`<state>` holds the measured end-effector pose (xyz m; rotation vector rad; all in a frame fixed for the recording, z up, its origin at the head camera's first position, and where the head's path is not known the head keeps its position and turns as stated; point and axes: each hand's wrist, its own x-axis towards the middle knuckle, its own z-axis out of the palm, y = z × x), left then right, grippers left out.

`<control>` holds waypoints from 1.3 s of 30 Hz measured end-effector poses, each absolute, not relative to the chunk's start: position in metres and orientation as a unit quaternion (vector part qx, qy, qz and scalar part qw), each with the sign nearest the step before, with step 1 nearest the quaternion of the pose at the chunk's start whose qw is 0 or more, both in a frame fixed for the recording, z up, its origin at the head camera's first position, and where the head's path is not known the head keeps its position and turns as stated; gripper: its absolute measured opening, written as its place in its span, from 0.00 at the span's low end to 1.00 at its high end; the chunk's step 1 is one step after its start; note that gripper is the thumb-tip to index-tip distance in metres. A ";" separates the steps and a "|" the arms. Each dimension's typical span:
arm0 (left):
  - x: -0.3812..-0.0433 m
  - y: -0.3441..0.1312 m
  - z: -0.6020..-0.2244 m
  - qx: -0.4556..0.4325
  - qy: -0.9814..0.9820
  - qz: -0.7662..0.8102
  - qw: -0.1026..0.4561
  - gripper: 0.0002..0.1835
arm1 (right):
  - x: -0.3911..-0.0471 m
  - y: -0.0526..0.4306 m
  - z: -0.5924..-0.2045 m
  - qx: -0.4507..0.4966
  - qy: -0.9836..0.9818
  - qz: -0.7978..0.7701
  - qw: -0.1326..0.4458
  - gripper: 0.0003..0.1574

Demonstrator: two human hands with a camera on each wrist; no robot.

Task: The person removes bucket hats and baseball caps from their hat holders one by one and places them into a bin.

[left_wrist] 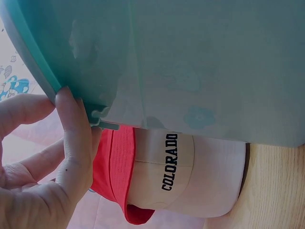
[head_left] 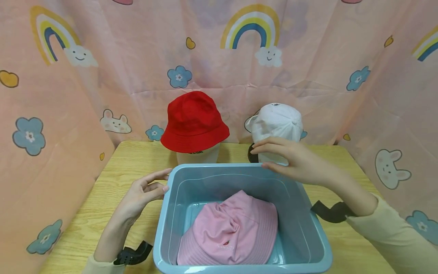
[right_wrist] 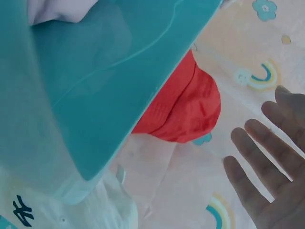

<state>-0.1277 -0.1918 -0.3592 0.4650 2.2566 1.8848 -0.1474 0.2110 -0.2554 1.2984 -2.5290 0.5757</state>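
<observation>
A pink bucket hat [head_left: 236, 232] lies crumpled inside a light-blue plastic storage bin [head_left: 304, 213]. My left hand [head_left: 145, 194] pinches the bin's rim at its far left corner, as the left wrist view [left_wrist: 52, 162] also shows. Over the far right corner hovers my right hand [head_left: 297, 158]; the right wrist view shows its fingers [right_wrist: 259, 176] spread and holding nothing. Behind the bin, a red bucket hat [head_left: 195, 121] sits over a beige cap [left_wrist: 164, 167] lettered "COLORADO". A white baseball cap [head_left: 280, 121] stands behind my right hand, which partly hides it.
The bin stands on a light wooden table [head_left: 133, 160], near its front. A pink patterned curtain [head_left: 143, 49] hangs behind the hats and along both sides. Something dark [head_left: 252, 154] shows beside the white cap's lower part.
</observation>
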 end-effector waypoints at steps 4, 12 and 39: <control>-0.127 -0.192 -0.359 0.150 0.758 0.630 0.084 0.28 | -0.151 0.219 -0.256 0.442 -0.861 0.209 0.139 0.30; -0.127 -0.192 -0.358 0.151 0.759 0.628 0.081 0.28 | -0.161 0.230 -0.260 0.409 -0.871 0.204 0.183 0.28; -0.129 -0.193 -0.359 0.156 0.755 0.631 0.082 0.28 | -0.203 0.249 -0.294 0.392 -0.841 0.290 0.234 0.26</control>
